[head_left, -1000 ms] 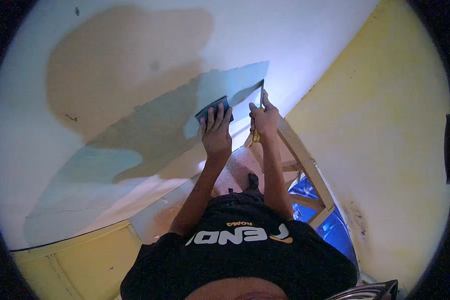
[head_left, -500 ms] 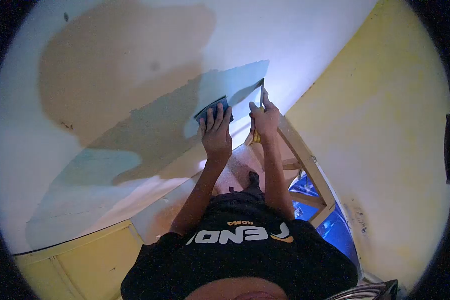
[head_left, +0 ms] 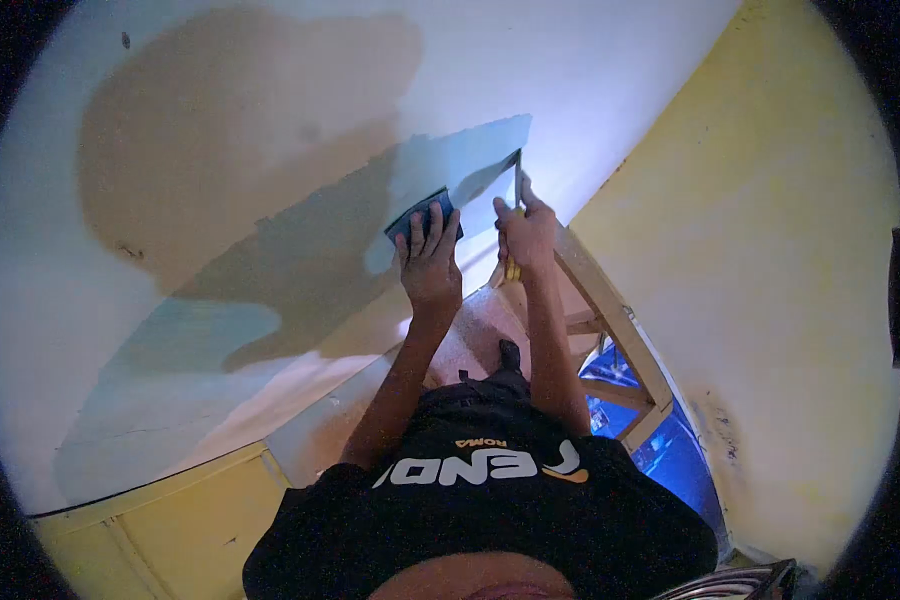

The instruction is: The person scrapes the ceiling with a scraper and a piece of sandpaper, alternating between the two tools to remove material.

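My left hand (head_left: 431, 268) presses a dark, rectangular sanding pad (head_left: 406, 219) flat to the wall, its fingers spread over the top. To its right, my right hand (head_left: 527, 238) is closed around a scraper with a yellow handle (head_left: 513, 269). The scraper's thin blade (head_left: 518, 170) points up along the wall, casting a dark shadow to its left. Both tools lie over a pale blue-green patch (head_left: 470, 150) on the white wall (head_left: 530, 60).
A yellowish wall (head_left: 770, 230) meets the white one at the right. Wooden framing (head_left: 625, 345) stands below it, with blue sheeting (head_left: 670, 465) behind. Yellow panelling (head_left: 195, 525) runs along the lower left. My head's shadow covers much of the wall.
The view has shifted slightly. Both hands keep their places on the wall, still holding the pad and the scraper; the scraper blade looks a little more edge-on.
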`<state>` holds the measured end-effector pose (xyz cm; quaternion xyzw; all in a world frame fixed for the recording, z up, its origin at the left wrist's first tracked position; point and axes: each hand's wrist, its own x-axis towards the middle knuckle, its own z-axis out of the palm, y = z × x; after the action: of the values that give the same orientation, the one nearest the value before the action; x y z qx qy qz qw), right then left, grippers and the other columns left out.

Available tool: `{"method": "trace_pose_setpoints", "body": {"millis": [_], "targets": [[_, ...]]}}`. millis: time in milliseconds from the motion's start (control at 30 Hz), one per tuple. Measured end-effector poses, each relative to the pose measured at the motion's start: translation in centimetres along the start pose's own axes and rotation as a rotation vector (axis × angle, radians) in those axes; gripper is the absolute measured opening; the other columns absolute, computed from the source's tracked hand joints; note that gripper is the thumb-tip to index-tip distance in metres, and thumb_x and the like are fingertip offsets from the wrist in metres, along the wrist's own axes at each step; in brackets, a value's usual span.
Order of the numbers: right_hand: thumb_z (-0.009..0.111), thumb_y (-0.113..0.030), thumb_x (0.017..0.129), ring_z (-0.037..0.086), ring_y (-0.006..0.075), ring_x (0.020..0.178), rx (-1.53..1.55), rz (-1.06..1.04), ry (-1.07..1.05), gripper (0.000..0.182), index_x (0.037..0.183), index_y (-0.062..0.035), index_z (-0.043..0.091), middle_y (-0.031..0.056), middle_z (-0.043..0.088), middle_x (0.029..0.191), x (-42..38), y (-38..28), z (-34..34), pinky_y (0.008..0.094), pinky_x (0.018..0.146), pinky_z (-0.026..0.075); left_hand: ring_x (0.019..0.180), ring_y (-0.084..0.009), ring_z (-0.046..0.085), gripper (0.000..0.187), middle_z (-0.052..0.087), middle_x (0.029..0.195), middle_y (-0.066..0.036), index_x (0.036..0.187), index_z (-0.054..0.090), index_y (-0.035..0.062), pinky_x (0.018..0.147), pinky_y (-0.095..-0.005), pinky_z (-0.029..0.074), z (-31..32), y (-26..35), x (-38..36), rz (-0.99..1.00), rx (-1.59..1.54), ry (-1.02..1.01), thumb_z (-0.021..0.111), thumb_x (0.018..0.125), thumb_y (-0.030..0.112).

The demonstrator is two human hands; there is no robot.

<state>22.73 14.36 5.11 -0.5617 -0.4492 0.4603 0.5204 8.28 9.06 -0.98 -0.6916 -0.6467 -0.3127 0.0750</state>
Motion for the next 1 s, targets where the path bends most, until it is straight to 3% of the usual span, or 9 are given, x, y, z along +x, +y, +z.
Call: {"method": "trace_pose_setpoints", "body": {"millis": [133,233,367,467,633,767,900,1000], "targets": [[0.066,-0.009,0.091,0.048,0.0089,0.04,-0.029,-0.038,-0.004,0.063,0.15,-0.0061,0.044,0.002,0.056,0.06,-0.7,-0.8,0.3,0.0262,0.036,0.04,0.145,-0.0335,0.036,0.054,0.042,0.158,-0.004,0.144,0.054,0.0195,0.119,-0.0554,0.022,0.0,0.1,0.3,0.005,-0.017,0.042,0.055,0.091,0.01],[0.067,-0.011,0.091,0.051,0.01,0.042,-0.063,0.037,0.025,0.058,0.146,-0.0029,0.05,0.0028,0.057,0.06,-0.5,-1.4,-0.1,0.0271,0.038,0.041,0.146,-0.0401,0.033,0.047,0.039,0.159,-0.007,0.144,0.055,0.02,0.119,-0.0595,0.019,-0.2,0.0,0.3,-0.005,-0.054,-0.001,0.051,0.098,0.014],[0.068,-0.016,0.09,0.056,0.0131,0.046,-0.173,-0.013,0.028,0.067,0.151,-0.0046,0.042,0.0078,0.065,0.065,0.3,0.2,-0.2,0.0313,0.045,0.047,0.145,-0.0411,0.034,0.046,0.04,0.158,-0.008,0.144,0.055,0.0195,0.119,-0.0603,0.019,-0.3,0.0,0.3,-0.005,-0.092,0.022,0.051,0.098,0.014],[0.066,-0.01,0.092,0.052,0.0097,0.042,-0.025,0.004,0.023,0.048,0.136,0.0035,0.056,0.0035,0.057,0.06,-0.2,-0.6,-0.2,0.0268,0.037,0.041,0.145,-0.0414,0.034,0.046,0.04,0.158,-0.008,0.143,0.055,0.0192,0.119,-0.0606,0.018,-0.5,0.2,0.4,0.005,-0.081,0.017,0.051,0.098,0.014],[0.067,-0.011,0.091,0.049,0.0102,0.039,-0.03,0.002,0.054,0.063,0.149,-0.0005,0.044,0.0024,0.057,0.06,0.1,-0.4,-0.1,0.0266,0.036,0.039,0.145,-0.0415,0.033,0.045,0.039,0.159,-0.008,0.143,0.055,0.02,0.119,-0.0611,0.017,-0.5,0.1,0.3,-0.009,-0.085,0.004,0.05,0.099,0.014],[0.069,-0.017,0.089,0.056,0.0131,0.045,-0.118,-0.057,-0.02,0.07,0.152,-0.0062,0.04,0.0076,0.063,0.062,-0.5,1.0,0.3,0.0314,0.042,0.046,0.147,-0.034,0.034,0.056,0.039,0.159,-0.005,0.145,0.053,0.0192,0.119,-0.0561,0.02,-0.2,0.0,0.2,0.006,-0.039,0.05,0.055,0.09,0.007],[0.07,-0.019,0.089,0.058,0.0127,0.046,-0.036,0.055,0.014,0.068,0.151,-0.0083,0.043,0.0081,0.068,0.065,-0.3,-0.3,-0.5,0.0327,0.045,0.048,0.146,-0.0343,0.034,0.056,0.039,0.159,-0.005,0.145,0.053,0.0189,0.118,-0.057,0.022,-0.3,0.0,-0.3,0.001,-0.007,0.011,0.055,0.09,0.007],[0.069,-0.017,0.089,0.056,0.0128,0.044,-0.15,0.017,-0.016,0.068,0.152,-0.01,0.042,0.0066,0.064,0.064,-0.9,0.6,0.2,0.0305,0.04,0.046,0.146,-0.0343,0.034,0.056,0.039,0.159,-0.005,0.145,0.053,0.0188,0.118,-0.0572,0.023,-0.2,-0.1,0.1,0.001,0.02,0.023,0.055,0.091,0.008]]}}
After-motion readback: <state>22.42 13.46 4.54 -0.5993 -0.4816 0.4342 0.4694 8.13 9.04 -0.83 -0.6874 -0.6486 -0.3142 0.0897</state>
